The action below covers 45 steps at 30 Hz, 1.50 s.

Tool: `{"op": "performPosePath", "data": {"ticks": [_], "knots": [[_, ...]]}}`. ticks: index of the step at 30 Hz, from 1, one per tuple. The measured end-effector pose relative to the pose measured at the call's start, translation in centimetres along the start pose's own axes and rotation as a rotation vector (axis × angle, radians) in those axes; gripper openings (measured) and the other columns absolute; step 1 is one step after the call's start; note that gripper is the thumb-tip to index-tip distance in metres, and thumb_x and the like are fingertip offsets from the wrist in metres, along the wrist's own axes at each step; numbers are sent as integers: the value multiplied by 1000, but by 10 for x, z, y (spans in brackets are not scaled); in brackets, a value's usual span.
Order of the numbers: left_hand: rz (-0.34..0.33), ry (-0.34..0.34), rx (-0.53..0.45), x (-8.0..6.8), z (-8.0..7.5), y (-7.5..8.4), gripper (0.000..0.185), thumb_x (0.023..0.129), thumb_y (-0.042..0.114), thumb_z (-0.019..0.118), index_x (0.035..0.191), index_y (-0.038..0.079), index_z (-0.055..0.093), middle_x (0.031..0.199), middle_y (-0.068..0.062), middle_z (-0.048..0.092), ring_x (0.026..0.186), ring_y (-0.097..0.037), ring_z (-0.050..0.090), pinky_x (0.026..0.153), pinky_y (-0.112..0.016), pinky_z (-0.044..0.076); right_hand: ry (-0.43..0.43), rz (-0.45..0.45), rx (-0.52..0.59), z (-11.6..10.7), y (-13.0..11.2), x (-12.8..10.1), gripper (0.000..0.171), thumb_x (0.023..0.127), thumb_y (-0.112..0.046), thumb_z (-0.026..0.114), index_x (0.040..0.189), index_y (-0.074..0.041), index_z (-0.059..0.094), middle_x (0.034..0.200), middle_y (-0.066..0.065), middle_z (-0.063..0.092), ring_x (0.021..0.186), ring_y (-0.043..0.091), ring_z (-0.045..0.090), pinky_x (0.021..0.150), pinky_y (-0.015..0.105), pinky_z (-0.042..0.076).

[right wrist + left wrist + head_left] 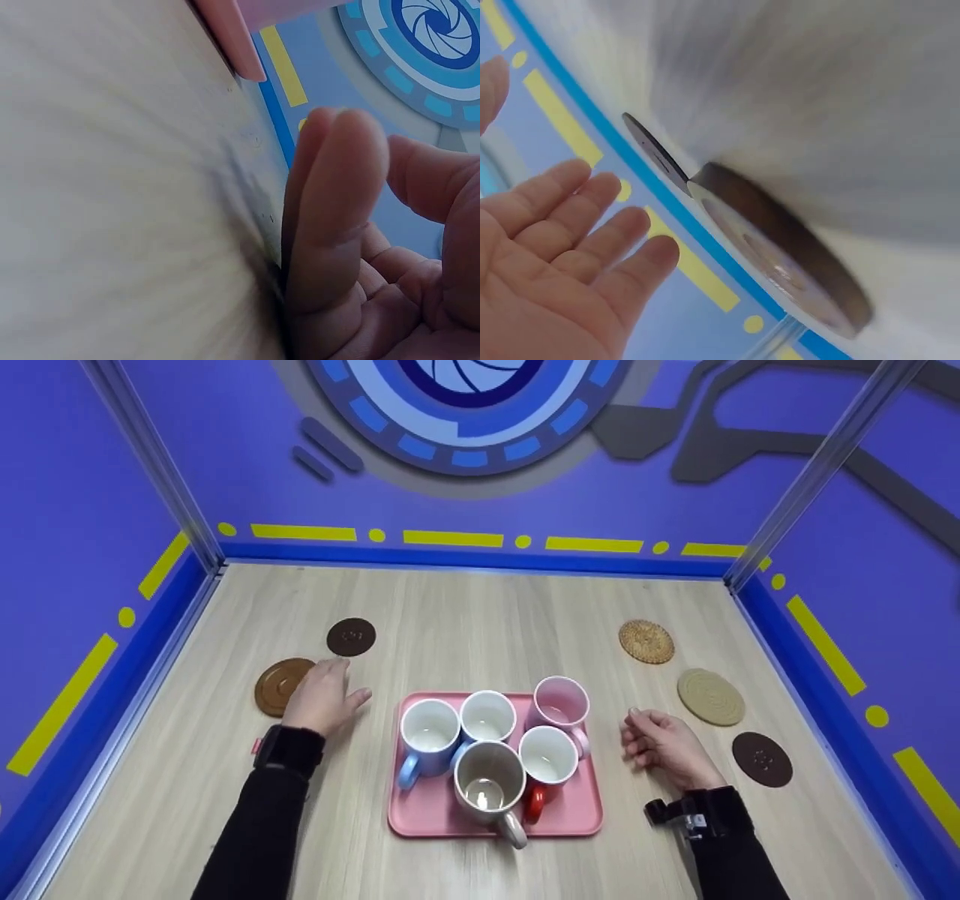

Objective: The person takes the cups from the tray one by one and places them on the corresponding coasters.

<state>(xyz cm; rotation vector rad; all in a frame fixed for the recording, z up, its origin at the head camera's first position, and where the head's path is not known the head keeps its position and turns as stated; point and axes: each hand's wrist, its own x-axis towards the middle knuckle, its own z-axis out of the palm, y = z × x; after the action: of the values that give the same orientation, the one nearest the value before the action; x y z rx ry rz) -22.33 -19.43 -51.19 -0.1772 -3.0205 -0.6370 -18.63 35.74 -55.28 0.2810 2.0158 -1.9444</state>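
My left hand [321, 699] hovers at the right edge of the brown round coaster [271, 688], partly covering it in the head view. Its fingers are extended and hold nothing, and the left wrist view shows a gap between them and the coaster [761, 251]. My right hand [670, 746] is beside the pink tray [420, 821], fingers loosely curled around nothing. On that tray stand several mugs: a light blue mug [430, 735], another blue-handled mug [487, 716], a pink mug [561, 703], a red-handled mug [549, 756] and a taller grey-beige mug [489, 780].
A dark brown coaster [351, 637] lies behind my left hand. To the right are a woven coaster [646, 642], a beige coaster [711, 697] and another dark coaster [762, 760]. Blue-purple panels [480, 517] enclose the wooden table [480, 615] at the back and sides.
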Motion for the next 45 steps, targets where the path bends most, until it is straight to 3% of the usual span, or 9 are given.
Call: {"op": "performPosePath", "data": {"ticks": [4,10,17,20,24,27,31,37,45], "knots": [[-19,-37,67,13,0,-3,72,93,38,66,142,-9,43,149,-30,42,140,-48,37,118,-57,30,-8,2,-10,1,-2,1,54,97,-44,59,115,6,54,84,3,65,65,14,65,53,28,57],[-30,-79,144,22,-1,-5,73,95,39,63,143,-11,40,150,-32,40,140,-50,35,118,-58,29,-28,-5,-20,1,0,1,54,96,-44,60,116,6,54,87,5,65,67,15,65,54,30,57],[-43,-122,154,30,9,-7,78,95,40,62,147,-11,33,154,-31,33,144,-48,30,118,-59,27,-37,7,-113,7,-6,-4,58,97,-43,59,128,5,51,97,9,67,71,15,66,57,30,59],[-54,-168,161,33,14,-9,84,94,43,62,150,-10,28,157,-31,26,147,-48,23,119,-61,24,-24,-24,-252,14,-11,-8,57,97,-41,60,131,4,51,99,13,66,72,15,65,58,29,58],[-42,-214,179,39,16,-9,92,92,47,63,152,-9,22,160,-30,20,149,-46,18,119,-62,21,83,-187,-700,26,-20,-17,49,95,-41,64,123,-1,62,93,11,70,73,17,66,64,31,56],[-26,-236,185,43,15,-7,95,91,49,64,152,-9,20,161,-29,18,150,-45,16,121,-62,19,183,-303,-1046,37,-25,-26,43,92,-43,67,113,-5,70,95,12,73,84,26,70,74,43,56],[-24,-280,184,45,14,-2,94,93,50,60,152,-11,19,160,-31,17,149,-47,16,121,-61,17,185,-333,-1294,47,-26,-35,51,86,-45,71,116,-4,69,119,25,65,108,45,63,86,60,52],[-30,-316,185,46,15,7,85,97,47,53,152,-10,21,159,-31,20,149,-45,19,123,-59,16,93,-265,-1375,51,-26,-41,74,77,-45,78,132,0,60,136,36,52,122,50,55,92,63,50],[42,-328,170,51,24,25,68,101,35,48,151,-7,28,159,-27,26,149,-42,25,123,-56,19,66,-275,-1381,49,-28,-40,76,74,-44,81,131,2,59,134,38,52,121,53,55,93,63,50]]}}
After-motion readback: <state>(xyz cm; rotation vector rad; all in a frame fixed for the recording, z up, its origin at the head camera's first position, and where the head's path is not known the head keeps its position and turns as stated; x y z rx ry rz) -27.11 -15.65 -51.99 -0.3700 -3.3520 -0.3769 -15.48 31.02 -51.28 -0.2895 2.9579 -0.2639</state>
